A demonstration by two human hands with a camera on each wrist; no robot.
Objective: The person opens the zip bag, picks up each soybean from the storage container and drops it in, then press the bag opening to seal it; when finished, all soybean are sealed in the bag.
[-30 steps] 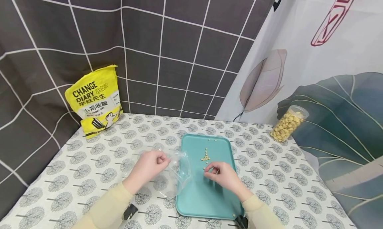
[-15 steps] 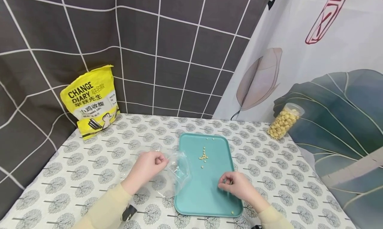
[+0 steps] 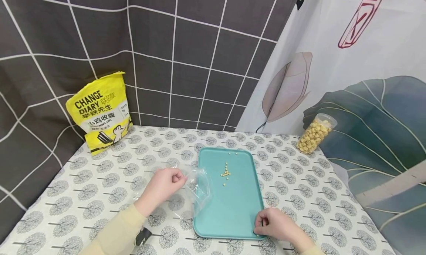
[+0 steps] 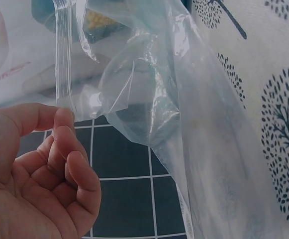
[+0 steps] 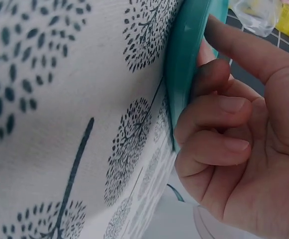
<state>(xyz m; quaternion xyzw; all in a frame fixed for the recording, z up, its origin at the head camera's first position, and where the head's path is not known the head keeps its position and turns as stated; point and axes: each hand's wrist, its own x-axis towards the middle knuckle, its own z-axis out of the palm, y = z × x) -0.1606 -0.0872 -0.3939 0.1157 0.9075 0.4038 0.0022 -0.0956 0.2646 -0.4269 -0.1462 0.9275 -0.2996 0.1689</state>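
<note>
Right now, the relation that counts runs diagonally over the teal tray, whose long axis points away from the person: a single small yellow piece sits at its near right corner, while the clear plastic bag lies at its left side, partly overlapping the left rim. The right hand is by far the nearer to that piece, its fingertips down at the same corner, with the thumb and forefinger reaching over the rim and the other fingers curled just outside it. Whether those two tips already pinch the piece or only meet beside it, I cannot tell, since the rim hides them in the right wrist view. The left hand, to the left of the tray and well apart from that corner, pinches the bag near its zip strip between thumb and fingers. So from the right hand, the bag lies leftward across the tray's width and a little farther up its length. A cluster of yellow pieces rests in the tray's far half, roughly strung along the long axis, with neither hand touching it.
</note>
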